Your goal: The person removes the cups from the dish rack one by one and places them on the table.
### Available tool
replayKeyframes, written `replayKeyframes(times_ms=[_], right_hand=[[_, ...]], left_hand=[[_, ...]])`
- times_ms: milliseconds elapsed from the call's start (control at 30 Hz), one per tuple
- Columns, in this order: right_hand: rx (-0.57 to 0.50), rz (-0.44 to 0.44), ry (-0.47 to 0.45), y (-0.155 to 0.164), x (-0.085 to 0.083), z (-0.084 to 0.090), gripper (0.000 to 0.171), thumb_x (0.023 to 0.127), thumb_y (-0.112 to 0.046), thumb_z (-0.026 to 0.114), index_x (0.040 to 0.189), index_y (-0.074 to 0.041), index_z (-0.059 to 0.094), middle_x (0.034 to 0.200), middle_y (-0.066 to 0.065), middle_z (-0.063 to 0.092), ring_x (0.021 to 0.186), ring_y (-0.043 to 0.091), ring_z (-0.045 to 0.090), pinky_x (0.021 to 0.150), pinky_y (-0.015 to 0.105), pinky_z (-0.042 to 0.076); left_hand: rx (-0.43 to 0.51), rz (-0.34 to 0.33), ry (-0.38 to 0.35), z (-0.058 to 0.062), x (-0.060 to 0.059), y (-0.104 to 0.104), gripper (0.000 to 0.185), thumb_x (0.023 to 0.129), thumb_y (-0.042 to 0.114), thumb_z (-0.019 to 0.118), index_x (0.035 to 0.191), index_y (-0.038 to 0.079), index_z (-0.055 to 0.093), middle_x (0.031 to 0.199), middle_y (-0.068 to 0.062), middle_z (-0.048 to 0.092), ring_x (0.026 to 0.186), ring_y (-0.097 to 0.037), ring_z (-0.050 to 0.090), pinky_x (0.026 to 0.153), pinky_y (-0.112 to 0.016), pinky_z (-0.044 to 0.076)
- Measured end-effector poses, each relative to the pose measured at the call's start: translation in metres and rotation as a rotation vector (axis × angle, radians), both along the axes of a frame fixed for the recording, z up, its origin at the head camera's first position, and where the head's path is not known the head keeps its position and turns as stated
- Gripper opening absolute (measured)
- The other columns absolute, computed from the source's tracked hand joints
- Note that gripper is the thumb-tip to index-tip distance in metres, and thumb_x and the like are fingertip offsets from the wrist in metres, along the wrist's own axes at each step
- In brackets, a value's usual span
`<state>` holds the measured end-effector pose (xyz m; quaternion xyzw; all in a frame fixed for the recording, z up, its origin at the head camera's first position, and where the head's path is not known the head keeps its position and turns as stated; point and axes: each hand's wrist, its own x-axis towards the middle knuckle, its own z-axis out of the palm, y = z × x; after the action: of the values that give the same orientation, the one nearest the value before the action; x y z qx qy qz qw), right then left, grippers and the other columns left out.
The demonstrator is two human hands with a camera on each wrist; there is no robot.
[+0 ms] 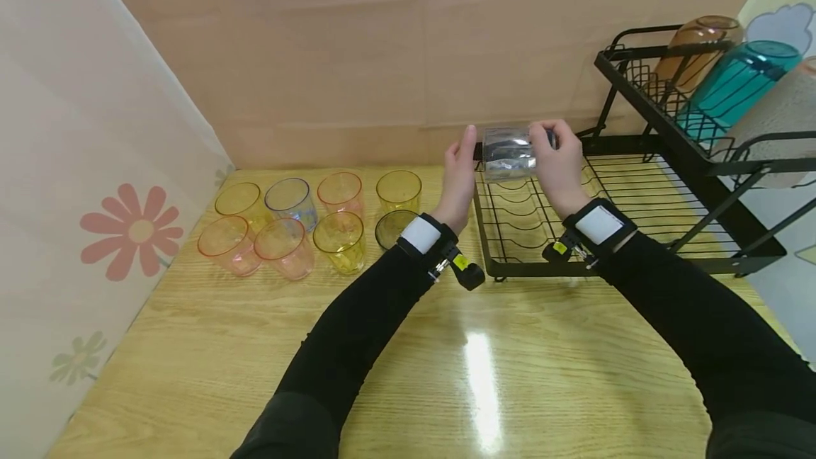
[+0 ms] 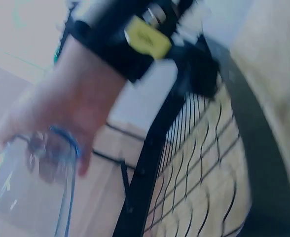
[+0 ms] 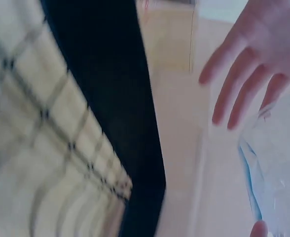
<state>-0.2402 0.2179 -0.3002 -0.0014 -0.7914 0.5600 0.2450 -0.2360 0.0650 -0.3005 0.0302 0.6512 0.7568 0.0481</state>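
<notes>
A clear drinking glass (image 1: 508,154) lies on its side in the air over the back left part of a black wire dish rack (image 1: 487,232). My right hand (image 1: 559,165) grips its right end; the left wrist view shows that hand (image 2: 71,106) with fingertips visible through the glass (image 2: 24,187). At the other end of the glass is my left hand (image 1: 455,179), upright and beside it. The right wrist view has this left hand (image 3: 268,54) with fingers straight and spread, close to the glass (image 3: 275,173).
Left of the rack, several coloured glasses (image 1: 340,239) stand in two rows on the wooden table (image 1: 382,360). An upper rack tier (image 1: 669,115) at right holds an amber glass (image 1: 691,55), a teal glass (image 1: 733,87) and a grey one (image 1: 774,112). A papered wall (image 1: 319,55) closes the back.
</notes>
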Motion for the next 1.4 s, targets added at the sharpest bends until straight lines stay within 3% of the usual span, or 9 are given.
replayKeyframes(times_ms=[267, 467, 700, 833, 933, 1000, 1100, 1233, 1400], right_hand=[[-0.174, 0.063, -0.005, -0.029, 0.012, -0.010, 0.025, 0.103, -0.033, 0.045, 0.102, -0.010, 0.055, 0.083, 0.000, 0.041, 0.065, 0.015, 0.034, 0.067, 0.029, 0.028], [-0.196, 0.144, -0.004, -0.052, 0.024, -0.013, 0.034, 0.103, -0.030, 0.044, 0.114, 0.001, 0.051, 0.093, 0.000, 0.043, 0.082, 0.015, 0.039, 0.072, 0.029, 0.029], [-0.177, 0.211, 0.044, -0.075, 0.043, -0.009, 0.037, 0.103, -0.028, 0.043, 0.122, 0.004, 0.045, 0.104, 0.001, 0.044, 0.097, 0.021, 0.043, 0.078, 0.033, 0.038], [-0.201, 0.248, 0.152, -0.086, 0.053, -0.005, 0.029, 0.100, -0.022, 0.046, 0.118, 0.001, 0.047, 0.106, 0.003, 0.045, 0.095, 0.021, 0.044, 0.077, 0.031, 0.041], [-0.207, 0.285, 0.189, -0.091, 0.059, -0.002, 0.027, 0.099, -0.020, 0.048, 0.117, -0.001, 0.047, 0.106, 0.005, 0.046, 0.093, 0.021, 0.047, 0.074, 0.026, 0.045], [-0.179, 0.314, 0.174, -0.093, 0.062, 0.000, 0.029, 0.098, -0.020, 0.049, 0.118, 0.000, 0.046, 0.107, 0.006, 0.046, 0.094, 0.020, 0.048, 0.073, 0.026, 0.048], [-0.095, 0.370, 0.135, -0.092, 0.068, 0.003, 0.033, 0.096, -0.020, 0.051, 0.120, 0.002, 0.045, 0.111, 0.010, 0.047, 0.098, 0.020, 0.048, 0.074, 0.026, 0.050], [0.117, 0.452, 0.116, -0.086, 0.075, 0.007, 0.032, 0.093, -0.016, 0.056, 0.119, 0.002, 0.050, 0.112, 0.013, 0.051, 0.100, 0.022, 0.050, 0.074, 0.032, 0.046], [0.362, 0.590, 0.057, -0.073, 0.077, 0.014, 0.032, 0.094, -0.009, 0.060, 0.123, 0.000, 0.052, 0.119, 0.012, 0.051, 0.106, 0.026, 0.052, 0.075, 0.042, 0.048]], left_hand=[[0.099, 0.037, -0.143, -0.002, 0.017, -0.019, 0.084, 0.092, 0.071, 0.037, 0.154, 0.017, 0.024, 0.154, -0.006, 0.028, 0.129, -0.034, 0.037, 0.096, -0.061, 0.032], [0.135, 0.014, -0.156, 0.000, 0.029, -0.029, 0.081, 0.090, 0.071, 0.040, 0.151, 0.020, 0.029, 0.149, -0.005, 0.032, 0.131, -0.034, 0.035, 0.097, -0.065, 0.031], [0.248, 0.106, -0.150, 0.005, 0.045, -0.034, 0.067, 0.088, 0.065, 0.054, 0.129, 0.012, 0.057, 0.119, -0.008, 0.059, 0.110, -0.028, 0.054, 0.085, -0.048, 0.048], [0.292, 0.182, -0.126, 0.009, 0.053, -0.038, 0.058, 0.088, 0.059, 0.060, 0.118, 0.009, 0.064, 0.107, -0.007, 0.064, 0.092, -0.023, 0.062, 0.071, -0.037, 0.054], [0.310, 0.198, -0.084, 0.011, 0.057, -0.045, 0.053, 0.090, 0.054, 0.060, 0.115, 0.008, 0.066, 0.102, -0.008, 0.066, 0.090, -0.022, 0.063, 0.064, -0.032, 0.053], [0.309, 0.186, -0.057, 0.011, 0.060, -0.051, 0.048, 0.091, 0.050, 0.059, 0.111, 0.007, 0.066, 0.102, -0.010, 0.065, 0.089, -0.023, 0.064, 0.062, -0.030, 0.053], [0.281, 0.114, -0.008, 0.010, 0.064, -0.067, 0.048, 0.095, 0.047, 0.055, 0.114, 0.004, 0.063, 0.106, -0.014, 0.062, 0.089, -0.026, 0.063, 0.064, -0.031, 0.054], [0.208, 0.029, 0.057, 0.006, 0.068, -0.092, 0.043, 0.096, 0.042, 0.052, 0.114, 0.004, 0.061, 0.098, -0.012, 0.063, 0.082, -0.021, 0.065, 0.065, -0.031, 0.055], [0.108, -0.005, 0.081, 0.001, 0.072, -0.126, 0.040, 0.094, 0.036, 0.052, 0.117, 0.004, 0.060, 0.086, -0.005, 0.062, 0.072, -0.013, 0.064, 0.059, -0.025, 0.052]])
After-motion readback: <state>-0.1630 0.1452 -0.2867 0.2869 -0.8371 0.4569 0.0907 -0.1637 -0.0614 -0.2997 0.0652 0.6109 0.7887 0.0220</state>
